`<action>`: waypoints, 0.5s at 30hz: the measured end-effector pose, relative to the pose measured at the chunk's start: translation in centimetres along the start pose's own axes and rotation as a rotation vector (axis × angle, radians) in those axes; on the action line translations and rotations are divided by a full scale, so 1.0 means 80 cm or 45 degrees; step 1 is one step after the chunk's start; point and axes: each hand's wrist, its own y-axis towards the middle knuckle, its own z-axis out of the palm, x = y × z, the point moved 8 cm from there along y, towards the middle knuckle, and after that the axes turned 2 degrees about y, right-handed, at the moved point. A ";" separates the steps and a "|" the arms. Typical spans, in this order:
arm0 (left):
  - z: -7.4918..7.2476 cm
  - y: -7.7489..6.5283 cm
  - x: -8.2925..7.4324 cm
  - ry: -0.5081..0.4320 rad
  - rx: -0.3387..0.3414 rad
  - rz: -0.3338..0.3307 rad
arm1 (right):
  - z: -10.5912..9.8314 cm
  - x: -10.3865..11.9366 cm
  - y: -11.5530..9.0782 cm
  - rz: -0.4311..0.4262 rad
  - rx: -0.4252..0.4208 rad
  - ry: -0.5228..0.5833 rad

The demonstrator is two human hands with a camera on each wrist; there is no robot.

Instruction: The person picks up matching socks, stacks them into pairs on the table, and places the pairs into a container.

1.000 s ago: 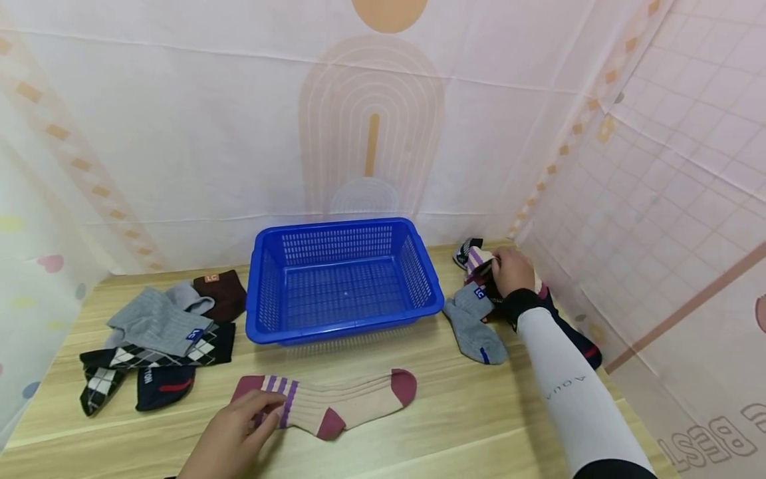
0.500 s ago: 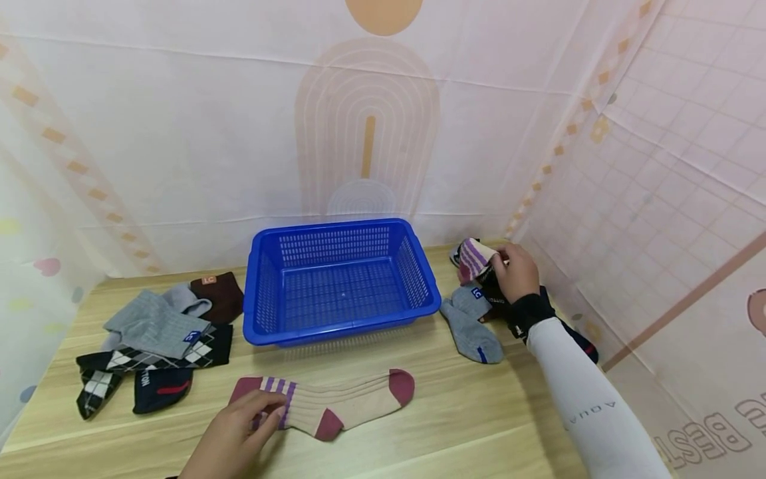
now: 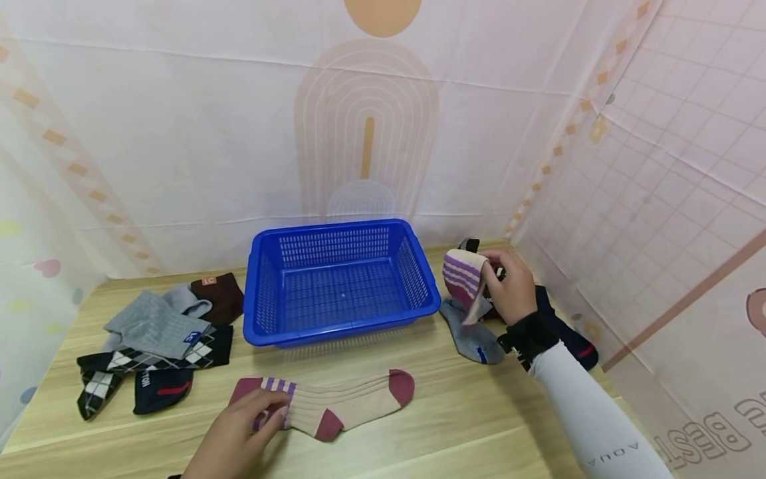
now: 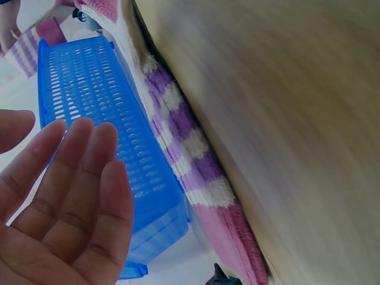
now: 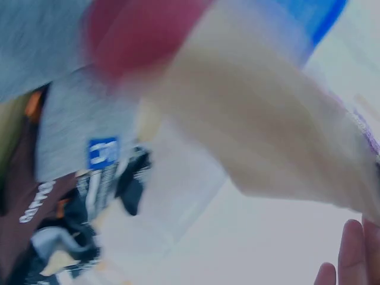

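A cream sock (image 3: 359,402) with maroon heel and toe and purple stripes lies flat on the table. Over its maroon cuff end is my left hand (image 3: 239,426); the left wrist view shows its fingers (image 4: 83,178) loosely extended with nothing between them. At the right, my right hand (image 3: 511,286) pinches a matching striped sock (image 3: 463,273), which hangs folded from the fingers above the pile. In the right wrist view, this sock (image 5: 255,113) is blurred and stretches across the picture, with part of the hand at the lower right edge.
A blue plastic basket (image 3: 347,329) stands at the back middle. To its left lie grey (image 3: 155,326), brown, argyle (image 3: 203,346) and navy socks (image 3: 161,389). The right pile has a grey sock (image 3: 475,339) and a navy sock (image 3: 568,339), close to the side wall.
My right hand has lifted the striped sock out of the right pile and drawn it slightly left and toward me. The left hand and the sock under it have stayed put.
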 end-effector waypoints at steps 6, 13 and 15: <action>-0.008 -0.001 -0.019 -0.008 -0.101 0.126 | -0.012 0.055 -0.017 -0.119 -0.036 0.042; -0.008 0.004 -0.050 -0.099 -0.185 0.240 | -0.015 0.118 -0.042 -0.354 -0.054 0.020; -0.007 0.004 -0.059 -0.131 -0.185 0.255 | -0.014 0.135 -0.050 -0.421 -0.048 0.019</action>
